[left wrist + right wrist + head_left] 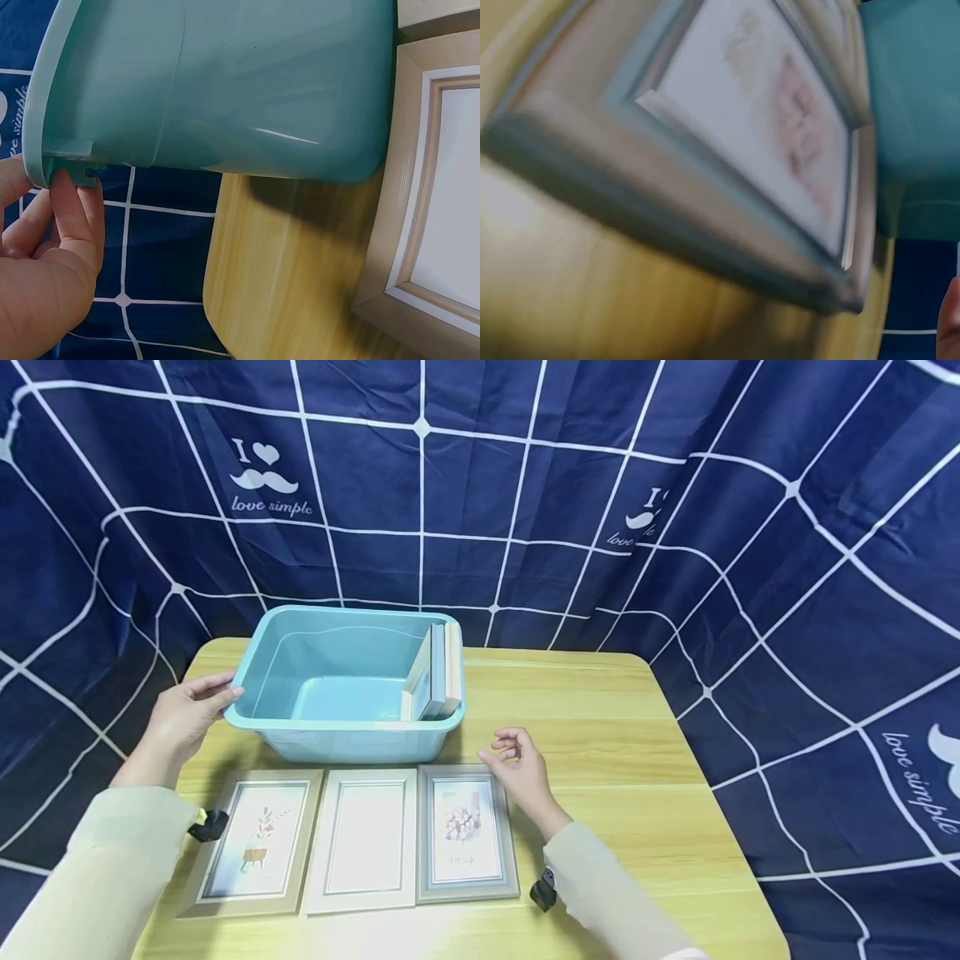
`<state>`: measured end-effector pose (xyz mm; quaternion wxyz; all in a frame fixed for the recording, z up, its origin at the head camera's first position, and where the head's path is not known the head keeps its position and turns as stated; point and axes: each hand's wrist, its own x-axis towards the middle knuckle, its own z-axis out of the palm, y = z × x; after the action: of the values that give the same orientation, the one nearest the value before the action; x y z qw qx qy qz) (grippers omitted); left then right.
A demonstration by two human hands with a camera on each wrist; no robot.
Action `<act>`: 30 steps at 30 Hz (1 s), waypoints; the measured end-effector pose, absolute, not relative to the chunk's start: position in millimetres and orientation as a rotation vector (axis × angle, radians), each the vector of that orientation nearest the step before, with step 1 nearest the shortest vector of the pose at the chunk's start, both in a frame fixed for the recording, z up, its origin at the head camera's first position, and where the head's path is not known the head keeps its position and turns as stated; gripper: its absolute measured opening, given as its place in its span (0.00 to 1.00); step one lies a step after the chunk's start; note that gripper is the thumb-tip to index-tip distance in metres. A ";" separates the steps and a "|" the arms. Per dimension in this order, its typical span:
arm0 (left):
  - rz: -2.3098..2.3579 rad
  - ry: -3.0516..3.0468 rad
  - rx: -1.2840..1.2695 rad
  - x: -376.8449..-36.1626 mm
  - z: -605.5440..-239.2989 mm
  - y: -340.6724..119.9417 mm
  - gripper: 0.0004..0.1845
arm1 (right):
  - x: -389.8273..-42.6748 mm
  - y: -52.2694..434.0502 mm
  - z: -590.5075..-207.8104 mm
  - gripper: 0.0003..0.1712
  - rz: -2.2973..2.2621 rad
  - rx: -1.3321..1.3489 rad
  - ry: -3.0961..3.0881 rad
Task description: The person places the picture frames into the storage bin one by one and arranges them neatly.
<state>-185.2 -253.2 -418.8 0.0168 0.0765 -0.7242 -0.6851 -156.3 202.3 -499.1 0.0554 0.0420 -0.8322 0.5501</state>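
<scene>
Pale blue plastic tub [352, 742] at the table's [622, 777] far left corner, seen from the head: the left hand [180, 714] pinches its rim, thumb against fingers, while standing frames [437, 672] inside overlap, faces mostly hidden. A beige frame [243, 847], glare-washed white frame [365, 835] and gray frame [467, 831] lie toward the cropped near edge. Beside the gray one, the right hand [521, 768] hovers, loosely bent fingers apart from the thumb. Left wrist: the thumb is partly cut off. Right wrist: the gray frame blurs; finger state cannot be told from the sliver of hand.
</scene>
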 end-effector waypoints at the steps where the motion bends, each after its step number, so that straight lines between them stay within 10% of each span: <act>1: -2.127 -2.257 0.241 -185.4 -419.0 -252.9 0.22 | -156.0 205.7 -502.2 0.28 1.665 0.121 -2.543; 30: -2.174 -2.204 0.249 -185.7 -421.1 -252.5 0.34 | -158.1 234.7 -544.7 0.26 1.258 -0.032 -2.968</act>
<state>-185.7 -252.5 -421.1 0.0179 0.0801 -0.7095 -0.6999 -158.1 234.7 -544.7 -0.0410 -0.0100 -0.9198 0.3900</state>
